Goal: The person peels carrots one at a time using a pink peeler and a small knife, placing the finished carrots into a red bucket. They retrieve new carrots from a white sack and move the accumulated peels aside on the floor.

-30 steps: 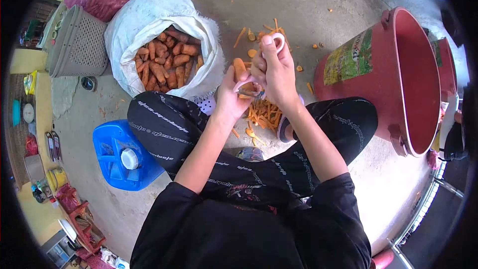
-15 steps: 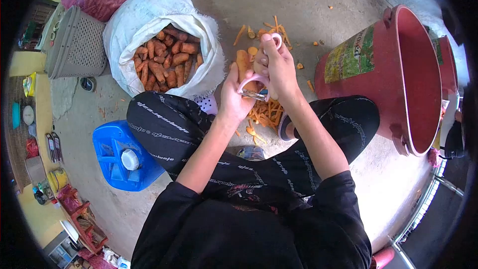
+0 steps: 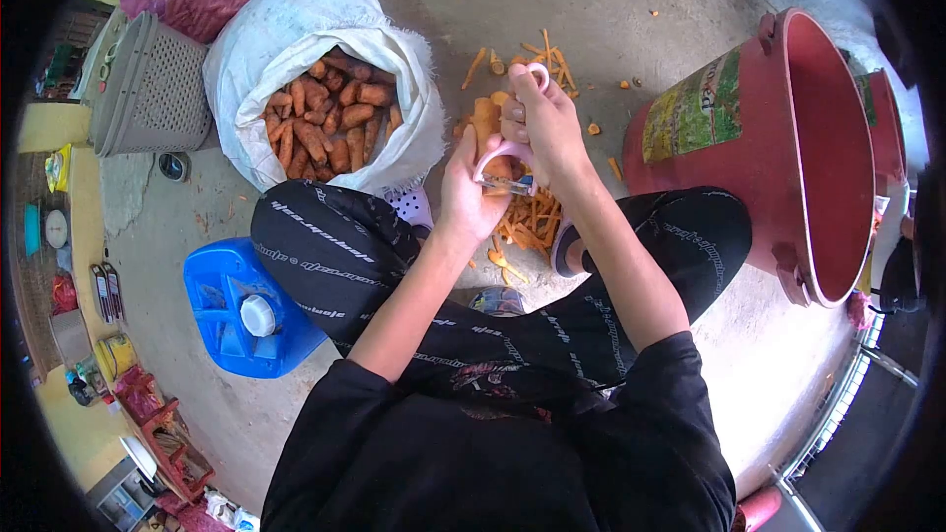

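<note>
In front of my crossed legs, my left hand [image 3: 465, 189] is closed around a carrot [image 3: 485, 120] that points away from me. A pink-handled peeler [image 3: 506, 151] is gripped in my right hand [image 3: 549, 128], with its blade end over the near part of the carrot. Both hands are close together, and my fingers partly hide the carrot. Orange peelings [image 3: 532, 222] lie on the floor beneath them. More strips and pieces [image 3: 560, 64] are scattered just beyond.
A white sack [image 3: 296, 30] filled with unpeeled carrots [image 3: 325, 118] stands open at the left front. A blue jerrycan [image 3: 236, 305] is beside my left knee. Right of me leans a large red tub [image 3: 729, 148]. A grey perforated basket [image 3: 163, 89] stands far left.
My right hand and the peeler have shifted very slightly, and the carrot's visible part has changed a little. Everything around them stays in place.
</note>
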Demonstrator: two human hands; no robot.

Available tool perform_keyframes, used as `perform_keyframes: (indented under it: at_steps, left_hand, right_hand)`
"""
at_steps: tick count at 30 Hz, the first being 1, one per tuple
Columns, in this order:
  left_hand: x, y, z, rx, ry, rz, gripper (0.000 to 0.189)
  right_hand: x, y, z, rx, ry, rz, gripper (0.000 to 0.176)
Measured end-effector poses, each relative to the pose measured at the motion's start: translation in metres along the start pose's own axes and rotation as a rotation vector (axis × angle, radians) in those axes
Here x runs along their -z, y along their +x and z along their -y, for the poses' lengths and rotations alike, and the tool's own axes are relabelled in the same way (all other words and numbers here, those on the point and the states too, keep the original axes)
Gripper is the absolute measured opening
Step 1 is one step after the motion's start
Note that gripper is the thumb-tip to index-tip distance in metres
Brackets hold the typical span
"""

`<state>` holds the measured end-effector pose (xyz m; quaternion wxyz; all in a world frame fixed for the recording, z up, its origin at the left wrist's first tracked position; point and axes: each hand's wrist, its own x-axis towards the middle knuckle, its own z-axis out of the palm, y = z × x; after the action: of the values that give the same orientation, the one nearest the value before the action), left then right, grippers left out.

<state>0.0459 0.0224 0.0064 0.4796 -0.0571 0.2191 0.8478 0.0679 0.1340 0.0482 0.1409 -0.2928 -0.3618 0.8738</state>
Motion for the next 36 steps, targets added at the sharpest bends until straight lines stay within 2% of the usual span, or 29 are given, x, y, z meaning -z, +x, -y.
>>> perform_keyframes:
  at_steps: [3,6,10,11,14,15,18,19,22,23,25,29,30,32,36]
  left_hand:
    - [0.000,-0.002,0.000,0.019,0.006,-0.014,0.027]
    - [0.006,0.000,0.003,0.070,0.110,-0.138,0.027]
    - [0.007,-0.006,0.015,0.030,0.232,-0.122,0.035]
    - [0.013,-0.005,0.017,0.021,0.249,-0.086,0.038]
    - [0.015,-0.016,0.022,0.098,0.460,-0.051,0.041]
    - [0.013,-0.019,0.025,0.142,0.556,-0.046,0.042]
    - [-0.004,-0.021,0.024,0.135,0.270,-0.084,0.038]
    - [0.000,-0.019,0.022,0.122,0.303,-0.156,0.036]
    - [0.005,-0.012,0.012,0.104,0.524,-0.218,0.038]
    - [0.009,-0.009,0.012,0.064,0.541,-0.240,0.036]
    - [0.014,-0.004,0.009,0.059,0.385,-0.284,0.033]
    - [0.009,0.001,-0.004,0.035,0.218,-0.297,0.028]
    - [0.005,0.000,-0.005,0.037,0.192,-0.285,0.028]
    - [0.007,-0.002,-0.007,0.039,0.160,-0.149,0.025]
    - [0.003,-0.006,-0.012,0.006,0.111,-0.025,0.021]
  right_hand:
    - [0.001,0.002,0.001,-0.006,-0.006,0.014,0.020]
    - [0.008,0.016,0.009,0.059,-0.052,-0.022,0.019]
    - [0.013,0.021,0.013,0.103,-0.079,0.024,0.020]
    - [0.014,0.023,0.013,0.082,-0.041,-0.022,0.021]
    - [0.032,0.055,0.019,0.276,-0.026,-0.119,0.019]
    - [0.042,0.068,0.023,0.317,-0.139,-0.200,0.018]
    - [0.059,0.079,0.029,0.303,-0.034,-0.148,0.019]
    - [0.057,0.078,0.033,0.350,-0.135,-0.212,0.020]
    - [0.059,0.078,0.042,0.522,-0.514,-0.108,0.021]
    - [0.057,0.078,0.042,0.577,-0.537,-0.122,0.022]
    - [0.040,0.059,0.040,0.673,-0.592,-0.156,0.023]
    - [0.000,-0.009,0.042,0.402,-0.095,0.152,0.025]
    - [-0.009,-0.024,0.031,0.296,-0.073,0.077,0.026]
    - [-0.017,-0.034,0.024,0.236,-0.047,0.110,0.026]
    - [-0.015,-0.032,0.008,0.207,-0.052,0.137,0.027]
